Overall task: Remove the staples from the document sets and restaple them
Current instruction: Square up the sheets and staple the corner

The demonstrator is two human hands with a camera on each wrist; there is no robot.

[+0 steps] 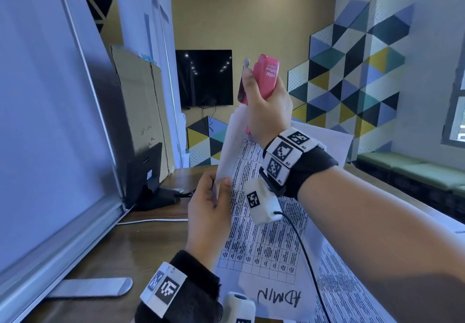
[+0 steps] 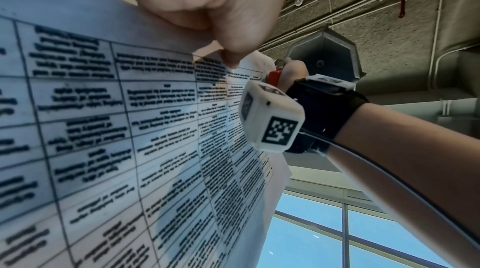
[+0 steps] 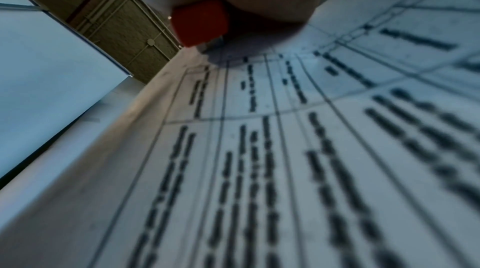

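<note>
A pink stapler (image 1: 264, 76) stands upright in my right hand (image 1: 266, 111), fingers wrapped round its body, its lower end at the top corner of a document set (image 1: 264, 222). The set is white paper printed with a table and has "ADMIN" handwritten near its bottom. My left hand (image 1: 211, 207) pinches the set's left edge between thumb and fingers and holds it up off the desk. In the left wrist view the same hand (image 2: 215, 15) pinches the printed sheet (image 2: 103, 128). The right wrist view shows the stapler's end (image 3: 200, 23) against the paper (image 3: 259, 169).
A wooden desk (image 1: 141, 242) lies below, with more printed sheets (image 1: 352, 285) at the right. A large monitor (image 1: 50, 121) on a silver foot (image 1: 90, 287) stands close at the left. A black stand (image 1: 148, 182) and a cardboard box (image 1: 138, 101) sit behind.
</note>
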